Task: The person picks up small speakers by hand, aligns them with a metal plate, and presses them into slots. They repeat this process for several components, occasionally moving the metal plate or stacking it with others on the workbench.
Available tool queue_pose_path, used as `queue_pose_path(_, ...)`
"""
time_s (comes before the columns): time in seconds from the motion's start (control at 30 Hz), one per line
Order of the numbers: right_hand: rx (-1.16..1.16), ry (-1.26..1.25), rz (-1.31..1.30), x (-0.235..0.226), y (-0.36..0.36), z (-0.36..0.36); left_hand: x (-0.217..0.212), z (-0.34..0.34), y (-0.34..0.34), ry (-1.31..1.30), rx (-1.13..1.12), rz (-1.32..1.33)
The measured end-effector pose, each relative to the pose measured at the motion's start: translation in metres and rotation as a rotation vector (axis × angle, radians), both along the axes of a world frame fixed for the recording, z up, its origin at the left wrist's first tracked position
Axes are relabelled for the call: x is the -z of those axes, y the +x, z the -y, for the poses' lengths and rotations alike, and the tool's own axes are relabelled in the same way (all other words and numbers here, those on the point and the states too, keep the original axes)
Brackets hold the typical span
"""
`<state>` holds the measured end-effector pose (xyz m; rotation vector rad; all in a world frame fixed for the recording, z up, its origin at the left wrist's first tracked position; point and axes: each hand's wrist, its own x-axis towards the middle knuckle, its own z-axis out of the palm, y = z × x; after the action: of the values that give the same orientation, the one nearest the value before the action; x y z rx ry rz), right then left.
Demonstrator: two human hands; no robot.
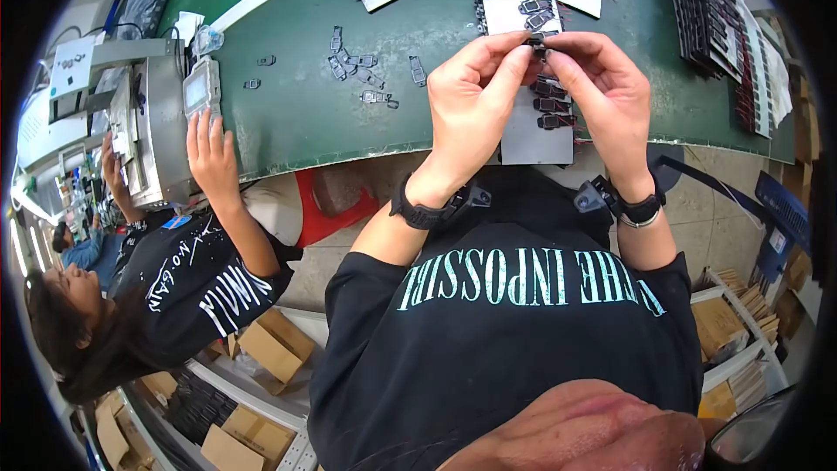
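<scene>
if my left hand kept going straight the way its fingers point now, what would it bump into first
Your left hand points at the small dark part pinched between both hands, with your right hand fingertips just past it. Beyond them lies the white card of parts, though depth is unclear.

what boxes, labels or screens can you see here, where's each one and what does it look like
Small screen: on the grey machine at the table's left end, rectangular, pale grey.
White label: on the machine's far left, square card.
Cardboard boxes: on shelves lower left, brown, closed.
Cardboard stacks: on the rack lower right, tan.
</scene>
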<state>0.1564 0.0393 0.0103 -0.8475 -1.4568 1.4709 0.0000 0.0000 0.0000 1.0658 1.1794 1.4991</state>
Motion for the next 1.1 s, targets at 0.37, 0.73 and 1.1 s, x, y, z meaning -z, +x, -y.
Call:
queue_pose_path(0.37, 0.022, -0.048, 0.128, 0.007, 0.002, -0.004, 0.004, 0.004, -0.003, -0.084, 0.046, 0.24)
queue_pose_path(0.73, -0.121, -0.055, 0.182, 0.008, 0.012, -0.019, 0.005, 0.003, -0.005, -0.104, 0.095, 0.093)
queue_pose_path(1.1, -0.175, 0.129, 0.365, -0.009, 0.01, -0.016, 0.005, 0.005, -0.006, -0.122, 0.097, -0.003)
